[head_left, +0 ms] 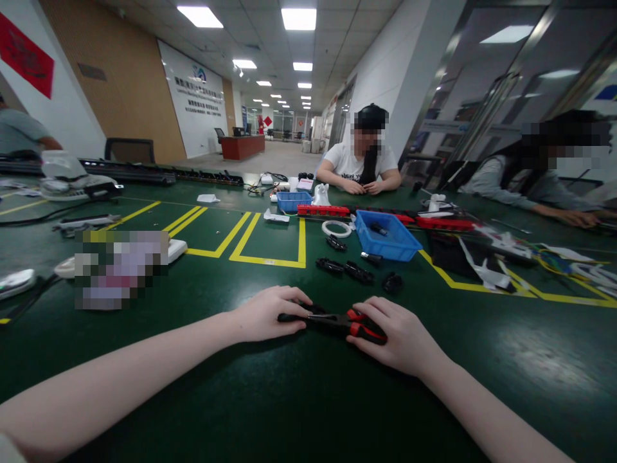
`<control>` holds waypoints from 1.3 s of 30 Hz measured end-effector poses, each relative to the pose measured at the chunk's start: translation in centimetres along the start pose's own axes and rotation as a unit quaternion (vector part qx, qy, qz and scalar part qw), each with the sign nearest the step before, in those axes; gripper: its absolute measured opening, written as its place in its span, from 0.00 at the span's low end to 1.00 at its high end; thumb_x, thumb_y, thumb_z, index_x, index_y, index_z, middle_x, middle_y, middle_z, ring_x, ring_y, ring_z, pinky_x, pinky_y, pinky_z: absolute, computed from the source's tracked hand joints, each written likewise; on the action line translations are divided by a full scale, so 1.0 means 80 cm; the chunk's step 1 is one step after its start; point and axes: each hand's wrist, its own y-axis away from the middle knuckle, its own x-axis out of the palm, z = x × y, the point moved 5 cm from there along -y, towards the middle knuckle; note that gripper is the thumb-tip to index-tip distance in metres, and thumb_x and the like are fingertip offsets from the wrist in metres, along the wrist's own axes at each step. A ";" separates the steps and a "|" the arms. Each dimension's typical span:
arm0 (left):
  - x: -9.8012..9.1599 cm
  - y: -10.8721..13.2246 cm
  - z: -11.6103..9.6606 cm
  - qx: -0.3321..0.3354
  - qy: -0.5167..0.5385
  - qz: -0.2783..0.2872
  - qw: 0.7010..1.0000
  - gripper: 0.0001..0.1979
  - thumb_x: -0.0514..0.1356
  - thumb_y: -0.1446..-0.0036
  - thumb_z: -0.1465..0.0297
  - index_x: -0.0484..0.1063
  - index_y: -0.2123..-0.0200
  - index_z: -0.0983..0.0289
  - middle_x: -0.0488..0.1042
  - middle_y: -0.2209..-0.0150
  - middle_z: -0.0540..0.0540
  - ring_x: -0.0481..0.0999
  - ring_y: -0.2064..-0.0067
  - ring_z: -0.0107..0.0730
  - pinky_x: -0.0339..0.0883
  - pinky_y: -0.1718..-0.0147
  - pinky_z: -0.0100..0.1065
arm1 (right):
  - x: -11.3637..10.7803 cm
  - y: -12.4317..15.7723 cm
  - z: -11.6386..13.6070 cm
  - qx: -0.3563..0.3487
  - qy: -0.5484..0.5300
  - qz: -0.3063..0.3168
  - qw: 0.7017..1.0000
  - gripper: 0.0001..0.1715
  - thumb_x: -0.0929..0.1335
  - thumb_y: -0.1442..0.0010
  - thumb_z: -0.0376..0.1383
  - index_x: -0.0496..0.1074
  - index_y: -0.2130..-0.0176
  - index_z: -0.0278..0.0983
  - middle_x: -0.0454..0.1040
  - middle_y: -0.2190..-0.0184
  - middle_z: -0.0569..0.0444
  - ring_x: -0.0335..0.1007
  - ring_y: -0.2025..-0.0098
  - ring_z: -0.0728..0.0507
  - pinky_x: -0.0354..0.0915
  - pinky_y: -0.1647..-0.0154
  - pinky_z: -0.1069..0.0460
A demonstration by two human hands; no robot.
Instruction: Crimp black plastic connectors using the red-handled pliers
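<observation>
My right hand (393, 331) is closed around the red and black handles of a pair of pliers (354, 323), low over the green table. The jaws of the pliers point left and meet a small black part (288, 317). My left hand (270, 315) pinches that part between thumb and fingers; its exact kind is too small to tell. Just beyond my hands lie several black parts (359, 272) that look like connectors or clips, with a rounder black piece (393, 283) at their right.
A blue bin (388, 238) stands beyond the parts, beside a white ring (336, 229). Red strips (322, 210) lie behind it. Yellow tape (267, 262) marks the green table (289, 411). A co-worker (361, 157) sits opposite; another person (525, 173) works at the right.
</observation>
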 end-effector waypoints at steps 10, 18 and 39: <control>0.000 -0.001 -0.001 0.008 -0.007 0.002 1.000 0.13 0.61 0.38 0.69 0.76 0.50 0.60 0.72 0.47 0.58 0.74 0.48 0.41 0.69 0.49 0.43 | 0.000 0.001 0.000 0.002 -0.004 -0.007 1.000 0.22 0.69 0.41 0.48 0.72 0.54 0.36 0.76 0.60 0.46 0.74 0.63 0.43 0.72 0.63 0.48; 0.001 0.000 0.001 0.010 -0.015 0.002 1.000 0.13 0.61 0.38 0.69 0.76 0.50 0.59 0.72 0.47 0.58 0.74 0.49 0.41 0.69 0.50 0.42 | 0.003 0.002 -0.003 0.027 -0.033 -0.001 0.999 0.18 0.70 0.43 0.46 0.71 0.56 0.39 0.76 0.61 0.50 0.75 0.63 0.44 0.72 0.63 0.49; -0.002 -0.002 0.001 -0.009 0.037 0.004 0.999 0.11 0.60 0.37 0.69 0.76 0.51 0.60 0.73 0.47 0.57 0.73 0.48 0.39 0.68 0.49 0.42 | 0.003 0.002 -0.002 0.041 -0.033 0.023 0.998 0.18 0.70 0.42 0.46 0.71 0.55 0.38 0.73 0.58 0.49 0.74 0.63 0.45 0.72 0.64 0.50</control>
